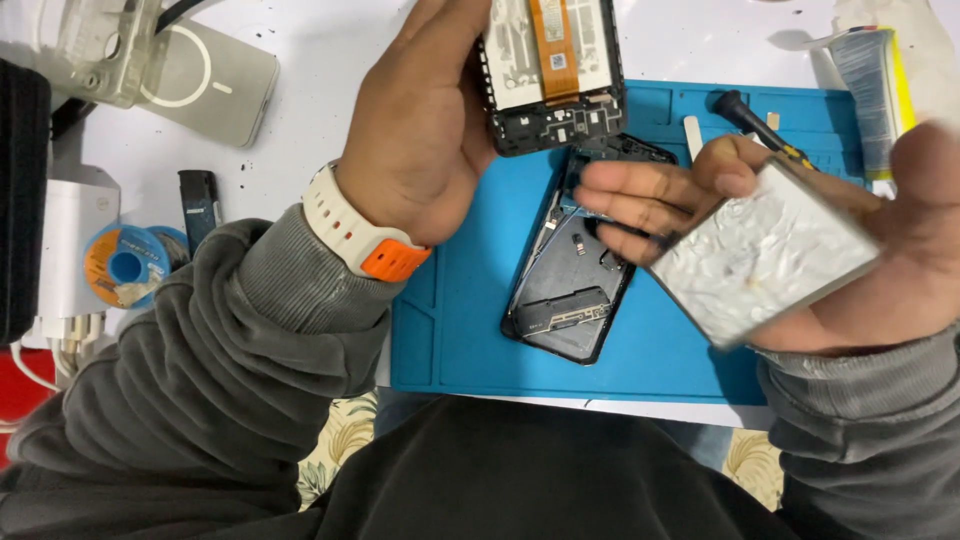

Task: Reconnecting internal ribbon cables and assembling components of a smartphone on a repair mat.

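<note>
On the white table (330, 60) in front of me lies a blue repair mat (660, 350), and on it rests the black back housing of an opened phone (570, 300), its inner parts exposed. Above the mat's far edge my left hand (420, 130) grips the phone's display frame (550, 75), fingers wrapped round its left side, an orange flex ribbon running down its middle. My right hand (880, 260) cradles the silvery flat battery (765, 255) on loosely curled fingers, thumb pressed on its top edge, held just above the housing. A screwdriver (750, 118) lies on the mat beyond it. I judge the battery could slip from that loose hold onto the bare parts below, and squeezing or bending it could damage the cell.
</note>
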